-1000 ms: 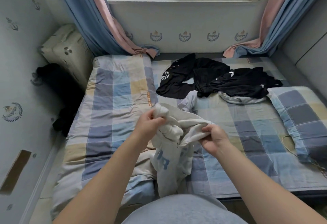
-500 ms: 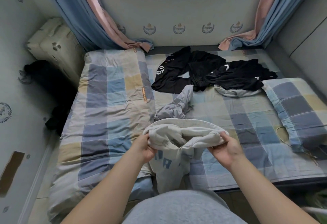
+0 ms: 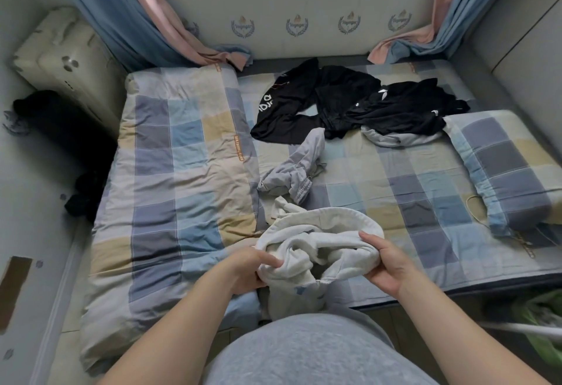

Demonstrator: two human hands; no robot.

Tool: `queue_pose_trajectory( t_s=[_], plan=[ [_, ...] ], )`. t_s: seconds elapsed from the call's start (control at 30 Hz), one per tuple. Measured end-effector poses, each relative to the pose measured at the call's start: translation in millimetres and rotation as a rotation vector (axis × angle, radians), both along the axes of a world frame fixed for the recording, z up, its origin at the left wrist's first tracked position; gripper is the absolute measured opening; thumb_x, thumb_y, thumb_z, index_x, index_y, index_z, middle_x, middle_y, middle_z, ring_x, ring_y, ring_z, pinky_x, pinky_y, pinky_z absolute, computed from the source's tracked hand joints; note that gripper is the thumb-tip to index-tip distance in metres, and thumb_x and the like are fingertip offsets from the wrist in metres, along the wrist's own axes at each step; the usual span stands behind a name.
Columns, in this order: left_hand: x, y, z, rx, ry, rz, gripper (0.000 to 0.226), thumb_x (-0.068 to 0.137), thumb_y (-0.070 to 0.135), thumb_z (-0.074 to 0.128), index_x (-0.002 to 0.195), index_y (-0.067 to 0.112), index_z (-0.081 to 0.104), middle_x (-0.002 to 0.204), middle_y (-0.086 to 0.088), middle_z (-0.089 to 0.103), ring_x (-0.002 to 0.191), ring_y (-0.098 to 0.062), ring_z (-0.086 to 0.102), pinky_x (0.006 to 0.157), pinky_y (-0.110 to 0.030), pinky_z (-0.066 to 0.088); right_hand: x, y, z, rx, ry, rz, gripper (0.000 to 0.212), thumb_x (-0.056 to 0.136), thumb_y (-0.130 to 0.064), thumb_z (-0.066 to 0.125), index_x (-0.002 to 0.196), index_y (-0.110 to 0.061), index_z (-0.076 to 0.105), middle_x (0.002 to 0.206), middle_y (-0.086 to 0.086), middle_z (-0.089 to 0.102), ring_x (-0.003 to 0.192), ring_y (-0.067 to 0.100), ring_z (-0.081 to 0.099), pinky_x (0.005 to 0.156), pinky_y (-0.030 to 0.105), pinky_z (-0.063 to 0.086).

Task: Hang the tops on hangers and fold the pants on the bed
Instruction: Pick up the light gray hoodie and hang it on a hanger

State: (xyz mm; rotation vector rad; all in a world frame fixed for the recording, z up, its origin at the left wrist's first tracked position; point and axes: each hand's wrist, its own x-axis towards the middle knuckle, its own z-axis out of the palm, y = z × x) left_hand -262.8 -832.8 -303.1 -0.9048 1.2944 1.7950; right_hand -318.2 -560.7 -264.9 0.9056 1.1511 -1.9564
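Observation:
A bunched white garment [image 3: 316,241] with blue lettering hangs over the near edge of the bed [image 3: 410,178]. My left hand [image 3: 249,266] grips its left side and my right hand [image 3: 386,258] grips its right side, spreading an opening between them. Just beyond lies a crumpled light grey garment [image 3: 292,172] with an elastic cuff. Farther back, a heap of black clothes [image 3: 349,102] with white logos covers another grey piece [image 3: 392,140]. No hanger is in view.
A folded checked quilt [image 3: 179,172] covers the bed's left half. A checked pillow [image 3: 511,165] lies at the right. Blue and pink curtains [image 3: 152,16] hang at both back corners. A cream suitcase [image 3: 67,59] stands left of the bed, with dark items on the floor.
My hands have lowered the white garment from chest height toward the bed's near edge and pulled apart, widening its opening. The camera has tilted down, so the window is out of view.

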Motion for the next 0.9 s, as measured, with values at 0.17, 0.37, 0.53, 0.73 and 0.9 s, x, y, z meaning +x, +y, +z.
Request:
queue_pose_trajectory(
  t_s=[0.17,0.37,0.53,0.73,0.9],
  plan=[
    [-2.8,9.5,-11.1,-0.976,0.172,-0.267,0.026,0.086,-0.003,0.051,0.108,0.01,0.048,0.114,-0.017,0.061,0.092,-0.029,0.053,0.074,-0.035,0.041,3.5,-10.9,-5.2,0.069,0.087,-0.072,0.026,0.095,-0.006,0.059,0.119,0.002,0.063,0.093,0.019,0.071,0.067,0.023,0.071,0.057,0.032,0.061],
    [-10.9,5.9,-15.1,-0.549,-0.002,0.167,0.081,0.075,0.041,0.085,0.137,0.005,0.046,0.129,-0.019,0.061,0.106,-0.032,0.064,0.079,-0.041,0.058,2.7,-15.9,1.7,0.097,0.188,-0.085,0.024,0.094,-0.004,0.061,0.118,-0.001,0.063,0.095,0.017,0.072,0.073,0.022,0.071,0.059,0.032,0.061],
    [-8.8,9.4,-13.1,-1.059,0.117,-0.402,0.038,0.085,0.015,0.064,0.121,0.014,0.05,0.098,-0.003,0.057,0.094,-0.03,0.06,0.07,-0.034,0.043,5.2,-20.4,9.7,0.097,0.239,-0.113,0.017,0.094,-0.002,0.06,0.11,-0.004,0.066,0.09,0.016,0.073,0.071,0.022,0.072,0.055,0.032,0.06],
    [-15.5,-3.5,-17.5,-1.002,0.203,-0.077,0.029,0.085,0.024,0.075,0.108,0.011,0.061,0.1,-0.01,0.068,0.09,-0.031,0.063,0.072,-0.037,0.048,2.7,-23.7,-2.3,0.451,0.301,-0.188,0.018,0.091,-0.001,0.066,0.105,-0.013,0.066,0.093,0.01,0.072,0.082,0.024,0.069,0.05,0.031,0.058],
    [-9.6,5.0,-31.8,-0.298,-0.063,0.561,0.028,0.09,0.001,0.07,0.116,-0.001,0.062,0.103,-0.021,0.068,0.083,-0.03,0.065,0.066,-0.037,0.056,4.5,-1.1,-23.0,0.764,0.34,-0.05,0.02,0.088,0.0,0.063,0.097,-0.017,0.067,0.094,0.01,0.07,0.086,0.027,0.069,0.062,0.042,0.063]
  ],
)
